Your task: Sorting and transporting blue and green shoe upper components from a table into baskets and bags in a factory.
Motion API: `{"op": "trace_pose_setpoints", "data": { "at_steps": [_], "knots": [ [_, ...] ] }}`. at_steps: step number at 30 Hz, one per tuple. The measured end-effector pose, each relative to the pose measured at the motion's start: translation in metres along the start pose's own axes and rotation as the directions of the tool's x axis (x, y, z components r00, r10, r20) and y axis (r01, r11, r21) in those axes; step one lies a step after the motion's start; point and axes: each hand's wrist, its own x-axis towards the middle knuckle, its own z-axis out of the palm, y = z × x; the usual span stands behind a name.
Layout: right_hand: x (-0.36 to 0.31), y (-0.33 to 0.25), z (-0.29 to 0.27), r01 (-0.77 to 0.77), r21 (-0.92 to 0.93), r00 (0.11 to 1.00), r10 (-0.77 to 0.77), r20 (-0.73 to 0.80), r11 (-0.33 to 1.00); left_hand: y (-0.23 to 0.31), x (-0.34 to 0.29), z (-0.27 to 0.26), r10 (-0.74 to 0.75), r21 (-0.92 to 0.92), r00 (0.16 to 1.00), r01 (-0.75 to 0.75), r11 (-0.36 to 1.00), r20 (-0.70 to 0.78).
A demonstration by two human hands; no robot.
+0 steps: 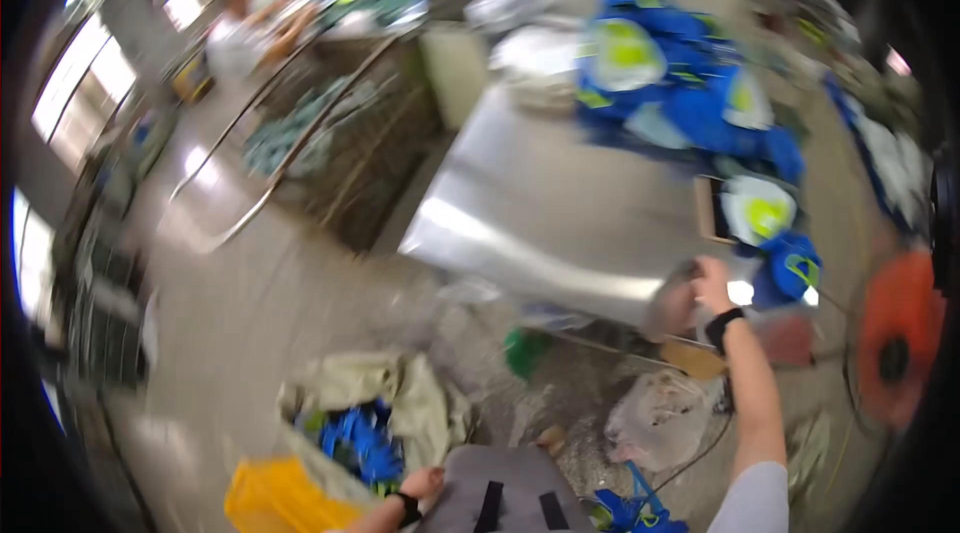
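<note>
My right hand [712, 285] reaches out over the front right edge of the metal-topped table [540, 193], its fingers curled. Against those fingers is a dark, rounded, blurred thing [672, 305] whose kind I cannot make out. Down by my grey-covered lap, my left hand [422, 483] hangs low beside an open beige sack [340, 378]; its fingers are too small and smeared to read. Blue pieces [365, 443] fill the sack. Just beyond my right hand lie a blue, white and yellow-green piece [765, 208] and a dark flat rectangular thing [713, 208].
A heap of blue items [690, 63] covers the table's far right. Left of the table stands a bin [370, 168] with metal rails and greenish cloth. An orange object [895, 333] stands at right. A clear plastic bag [665, 418], cable and yellow cloth [285, 496] lie low.
</note>
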Motion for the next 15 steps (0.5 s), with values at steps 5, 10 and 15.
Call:
{"op": "trace_pose_setpoints", "data": {
  "at_steps": [5, 10, 15],
  "knots": [
    [0.039, -0.114, 0.027, 0.123, -0.497, 0.945, -0.254, -0.207, 0.859, -0.090, 0.009, 0.013, 0.007, -0.019, 0.989, -0.010, 1.000, -0.150],
    [0.000, -0.214, 0.133, 0.230, -0.728, 0.946, 0.026, 0.322, 0.646, -0.197, 0.050, 0.022, -0.229, 0.012, 0.954, 0.236, 0.972, -0.194],
    [0.020, -0.171, 0.096, 0.244, -0.574, 0.880, 0.071, 0.471, 0.781, -0.247, 0.082, -0.003, -0.385, -0.247, 0.899, 0.333, 0.910, -0.206]
  ]
}}
